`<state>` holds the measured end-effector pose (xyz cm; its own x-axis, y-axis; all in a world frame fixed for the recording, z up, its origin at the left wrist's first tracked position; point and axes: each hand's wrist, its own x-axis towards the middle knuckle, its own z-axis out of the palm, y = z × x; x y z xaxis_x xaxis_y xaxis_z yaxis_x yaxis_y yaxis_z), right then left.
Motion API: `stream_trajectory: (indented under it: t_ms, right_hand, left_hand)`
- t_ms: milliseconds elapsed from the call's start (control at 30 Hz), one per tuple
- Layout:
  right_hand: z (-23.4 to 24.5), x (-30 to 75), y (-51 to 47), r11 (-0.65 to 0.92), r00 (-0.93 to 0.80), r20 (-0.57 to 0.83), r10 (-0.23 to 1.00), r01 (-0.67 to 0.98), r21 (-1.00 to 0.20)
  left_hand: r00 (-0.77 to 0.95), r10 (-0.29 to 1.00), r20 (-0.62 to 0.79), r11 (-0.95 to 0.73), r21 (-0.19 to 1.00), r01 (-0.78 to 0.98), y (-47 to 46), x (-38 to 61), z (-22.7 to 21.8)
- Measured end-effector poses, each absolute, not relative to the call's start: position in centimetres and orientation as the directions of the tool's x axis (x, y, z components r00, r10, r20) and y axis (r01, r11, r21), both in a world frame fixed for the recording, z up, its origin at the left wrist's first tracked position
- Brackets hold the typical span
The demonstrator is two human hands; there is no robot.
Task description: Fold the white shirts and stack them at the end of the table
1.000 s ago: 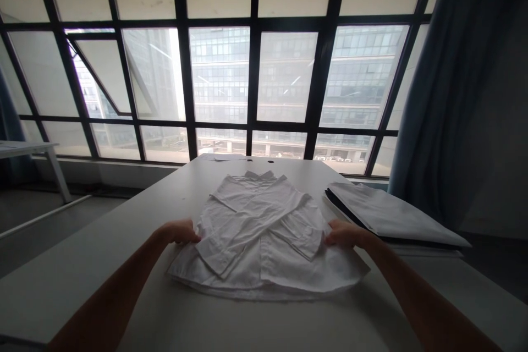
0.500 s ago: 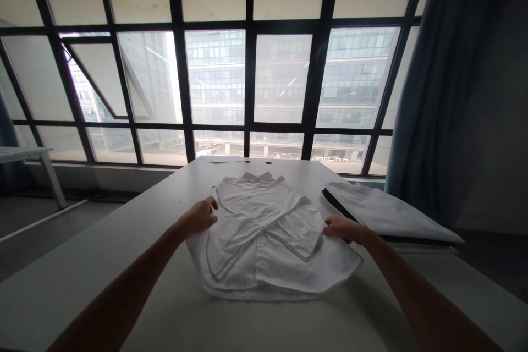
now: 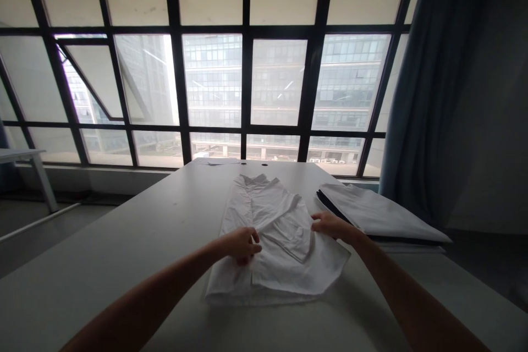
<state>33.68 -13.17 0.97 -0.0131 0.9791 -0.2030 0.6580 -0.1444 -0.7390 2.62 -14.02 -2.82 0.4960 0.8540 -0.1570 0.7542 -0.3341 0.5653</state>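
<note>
A white collared shirt (image 3: 284, 269) lies on the table, its collar pointing towards the windows. One sleeve rests across the body on the right half, and the left side is turned over towards the middle. My left hand (image 3: 242, 244) is over the middle of the shirt, with curled fingers closed on the turned-in cloth. My right hand (image 3: 331, 225) pinches the shirt's right edge between thumb and fingers. Part of the cloth under my left hand is hidden.
The white table (image 3: 165, 220) stretches to the windows. On the right lies a stack of folded white cloth (image 3: 383, 212) with a dark layer. A blue curtain (image 3: 416, 121) hangs behind it. Another table (image 3: 25, 155) stands at far left.
My left hand has moved right, from the shirt's left edge to its middle, and the left side has folded inward with it. My right hand stays at the right edge.
</note>
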Motion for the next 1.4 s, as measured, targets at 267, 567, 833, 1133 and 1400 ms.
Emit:
stream_trajectory:
  t_ms: [267,567,833,1133,1400]
  right_hand:
    - [-0.6,26.7,-14.3,0.099,-0.057,0.081,0.995,0.523,-0.847]
    - [-4.7,20.8,-15.4,0.334,-0.450,0.061,0.891,0.558,-0.760]
    - [-4.8,20.3,-16.5,0.411,-0.567,0.051,0.822,0.528,-0.743]
    - [-4.3,23.2,-14.8,0.581,-0.488,0.339,0.804,0.767,-0.272]
    - [-5.0,24.2,-15.7,0.535,-0.551,-0.007,0.834,0.813,-0.229]
  left_hand:
    - [0.587,0.749,0.307,-0.660,0.275,0.699,-13.2,-3.3,-4.2]
    - [0.611,0.775,0.162,-0.630,0.271,0.728,-13.2,-3.9,-7.3]
    - [0.662,0.750,0.003,-0.642,0.246,0.726,-14.5,-3.7,-5.9]
    - [0.719,0.666,-0.198,-0.693,0.192,0.695,-16.9,-2.9,-4.2]
    - [0.750,0.641,-0.165,-0.712,0.238,0.661,-17.9,-3.1,-6.3]
